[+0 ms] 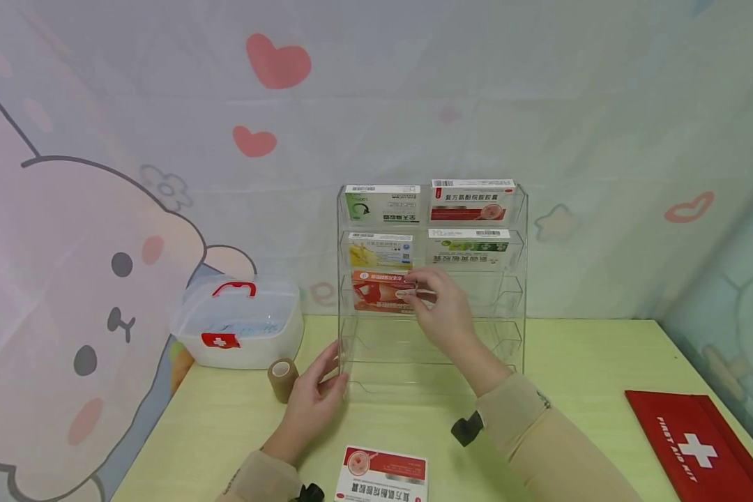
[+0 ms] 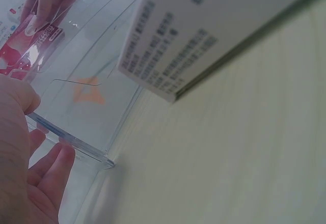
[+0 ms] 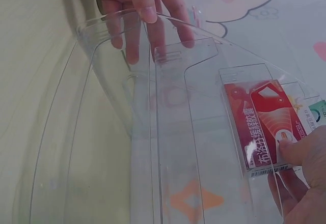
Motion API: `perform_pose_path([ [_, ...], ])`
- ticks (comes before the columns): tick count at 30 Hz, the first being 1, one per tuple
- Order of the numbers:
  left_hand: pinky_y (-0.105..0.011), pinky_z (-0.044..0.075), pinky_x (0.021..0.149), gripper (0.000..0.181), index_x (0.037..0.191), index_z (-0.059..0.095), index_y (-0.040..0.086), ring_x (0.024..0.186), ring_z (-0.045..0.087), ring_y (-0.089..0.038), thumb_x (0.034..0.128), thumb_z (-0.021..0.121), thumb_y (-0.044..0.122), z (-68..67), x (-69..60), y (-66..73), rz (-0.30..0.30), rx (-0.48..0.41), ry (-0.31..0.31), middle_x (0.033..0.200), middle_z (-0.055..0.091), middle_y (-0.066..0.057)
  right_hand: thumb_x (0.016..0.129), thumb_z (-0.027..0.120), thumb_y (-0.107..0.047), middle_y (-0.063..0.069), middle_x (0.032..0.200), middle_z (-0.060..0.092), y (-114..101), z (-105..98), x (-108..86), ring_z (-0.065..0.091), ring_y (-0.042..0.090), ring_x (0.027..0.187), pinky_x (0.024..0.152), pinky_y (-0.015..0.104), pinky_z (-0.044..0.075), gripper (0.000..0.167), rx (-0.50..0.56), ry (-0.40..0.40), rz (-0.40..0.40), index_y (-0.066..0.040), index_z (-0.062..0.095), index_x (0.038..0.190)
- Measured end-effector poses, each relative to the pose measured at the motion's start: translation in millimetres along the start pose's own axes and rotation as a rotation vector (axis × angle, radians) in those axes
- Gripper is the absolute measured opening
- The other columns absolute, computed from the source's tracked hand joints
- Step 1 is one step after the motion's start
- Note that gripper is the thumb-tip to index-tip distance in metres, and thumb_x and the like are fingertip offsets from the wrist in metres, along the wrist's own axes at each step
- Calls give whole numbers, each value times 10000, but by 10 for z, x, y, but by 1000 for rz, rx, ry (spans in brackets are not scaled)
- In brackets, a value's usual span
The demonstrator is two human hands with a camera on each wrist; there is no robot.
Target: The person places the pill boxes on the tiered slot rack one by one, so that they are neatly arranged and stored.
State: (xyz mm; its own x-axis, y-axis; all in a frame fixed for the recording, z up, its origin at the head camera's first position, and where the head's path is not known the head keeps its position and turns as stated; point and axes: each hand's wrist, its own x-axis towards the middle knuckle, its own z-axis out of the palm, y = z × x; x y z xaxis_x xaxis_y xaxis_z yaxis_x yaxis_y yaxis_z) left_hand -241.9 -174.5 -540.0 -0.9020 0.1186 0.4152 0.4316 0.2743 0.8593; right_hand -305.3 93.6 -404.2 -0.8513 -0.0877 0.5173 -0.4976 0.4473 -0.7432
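Note:
A clear acrylic display rack [image 1: 408, 352] with several tiers stands upright on the table. At its lower left side edge, my left hand [image 1: 312, 401] grips the rack, thumb on one face and fingers on the other, as the left wrist view shows. My right hand [image 1: 447, 314] pinches the right end of a red-orange medicine box [image 1: 376, 291], thumb in front, fingers behind. That box sits in the third tier, at the left. Above it are a yellow-and-white box [image 1: 379, 251] and a green-and-white box [image 1: 383, 206]. Two more boxes fill the right side, one red-and-white [image 1: 473, 202], one green-striped [image 1: 468, 247].
Near the front edge lies another red-and-white medicine box [image 1: 383, 475]. A brown bandage roll [image 1: 282, 380] stands left of the rack, before a white lidded case [image 1: 241, 335] with a red handle. A red first aid pouch [image 1: 696, 436] lies at the right.

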Motion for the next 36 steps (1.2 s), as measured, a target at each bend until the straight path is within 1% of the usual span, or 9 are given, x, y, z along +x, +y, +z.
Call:
perform_pose_path([
  [5, -200, 596, 1078, 639, 1636, 508, 65, 1422, 632, -489, 1033, 703, -18, -4, 5, 2, -16, -3, -1, 1588, 590, -296, 964, 822, -3, 145, 1419, 684, 9, -2, -3, 736, 353, 1260, 1035, 425, 679, 339, 19, 2, -21, -28, 741, 1292],
  [8, -217, 602, 1081, 642, 1638, 513, 87, 1422, 635, -483, 1034, 708, -10, -8, 6, -3, -19, -3, 1, 1579, 598, -296, 962, 825, -7, 141, 1422, 685, 21, -4, -8, 737, 350, 1258, 1038, 407, 677, 343, 25, 1, -25, -28, 740, 1294],
  [13, -264, 620, 1084, 636, 1635, 510, 66, 1410, 640, -495, 1036, 707, -14, -6, 0, -15, 3, 0, 2, 1576, 596, -307, 955, 820, 16, 160, 1456, 680, 44, -4, -38, 734, 362, 1274, 1067, 394, 664, 351, 79, 2, -35, 5, 735, 1296],
  [17, -242, 617, 1074, 632, 1636, 509, 62, 1405, 642, -495, 1039, 702, -15, -4, -4, -20, 16, 0, 5, 1576, 594, -309, 938, 828, 40, 182, 1488, 669, 70, -5, -89, 691, 382, 1344, 1074, 413, 658, 357, 120, 19, -56, 27, 738, 1283],
  [20, -219, 609, 1073, 633, 1638, 509, 72, 1413, 638, -490, 1040, 698, -17, -4, -4, -24, 12, -5, 7, 1584, 591, -300, 921, 846, 45, 175, 1515, 656, 90, -12, -131, 655, 378, 1392, 1083, 433, 652, 390, 145, 34, -60, 22, 738, 1295],
  [24, -228, 607, 1081, 639, 1638, 506, 59, 1419, 635, -486, 1036, 703, -19, -5, -7, -18, -5, -6, 3, 1588, 590, -297, 915, 852, 44, 173, 1539, 635, 116, -31, -189, 667, 384, 1367, 1103, 460, 639, 437, 174, 47, -49, 22, 723, 1332],
  [28, -285, 621, 1090, 639, 1636, 501, 35, 1414, 635, -493, 1034, 708, -16, -3, -8, -11, -15, -1, 1, 1584, 593, -299, 903, 856, 58, 201, 1473, 661, 137, -56, -265, 704, 413, 1300, 1086, 448, 647, 455, 206, 55, -50, 42, 708, 1332],
  [31, -301, 621, 1095, 641, 1637, 503, 46, 1417, 633, -494, 1033, 708, -16, -3, -5, -8, -22, 1, 2, 1590, 588, -297, 902, 861, 47, 217, 1422, 682, 145, -87, -347, 721, 429, 1271, 1084, 475, 644, 488, 236, 37, -39, 44, 688, 1358],
  [36, -218, 599, 1086, 638, 1639, 508, 73, 1429, 634, -473, 1038, 707, -2, -4, 4, -7, -33, 4, 2, 1593, 589, -290, 929, 856, -5, 231, 1439, 678, 160, -119, -530, 723, 439, 1258, 1096, 449, 640, 524, 235, -32, 13, 46, 654, 1410],
])
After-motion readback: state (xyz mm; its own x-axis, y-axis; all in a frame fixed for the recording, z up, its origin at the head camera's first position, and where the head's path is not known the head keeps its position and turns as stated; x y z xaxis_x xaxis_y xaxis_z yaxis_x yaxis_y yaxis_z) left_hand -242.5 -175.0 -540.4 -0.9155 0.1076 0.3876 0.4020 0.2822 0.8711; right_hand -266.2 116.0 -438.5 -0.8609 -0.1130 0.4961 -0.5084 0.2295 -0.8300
